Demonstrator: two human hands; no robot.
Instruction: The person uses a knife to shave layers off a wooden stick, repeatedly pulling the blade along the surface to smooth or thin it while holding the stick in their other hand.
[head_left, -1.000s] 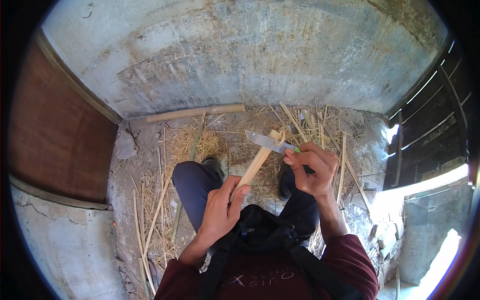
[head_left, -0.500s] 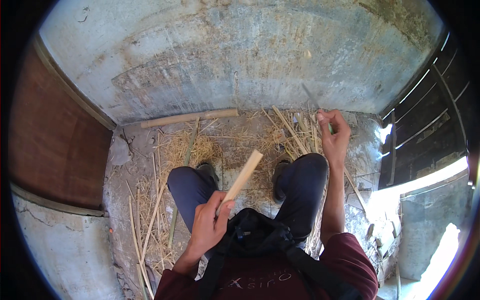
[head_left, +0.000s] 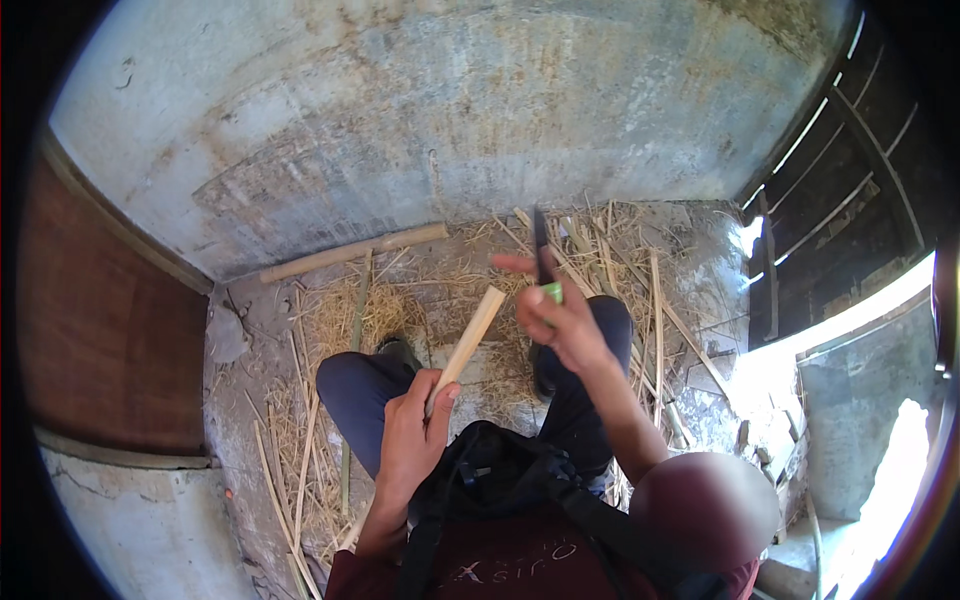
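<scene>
My left hand [head_left: 418,425] is closed around the lower end of a pale split bamboo piece [head_left: 468,345], which slants up to the right above my lap. To the right of its upper end, my right hand [head_left: 562,322] holds a knife [head_left: 543,250] with a dark blade and a green handle. The blade points up and away from me. My forefinger is stretched out toward the left while the other fingers curl at the handle. Blade and bamboo appear apart.
Straw-like shavings [head_left: 370,320] and long bamboo strips [head_left: 657,335] litter the floor around my feet. A thick bamboo pole [head_left: 355,252] lies along the foot of the concrete wall [head_left: 400,120]. A brown wooden panel [head_left: 110,310] stands at left, dark slats [head_left: 840,190] at right.
My right hand has come left and nearer with the knife, close to the bamboo piece. The left hand keeps its grip. The whole view has shifted slightly.
</scene>
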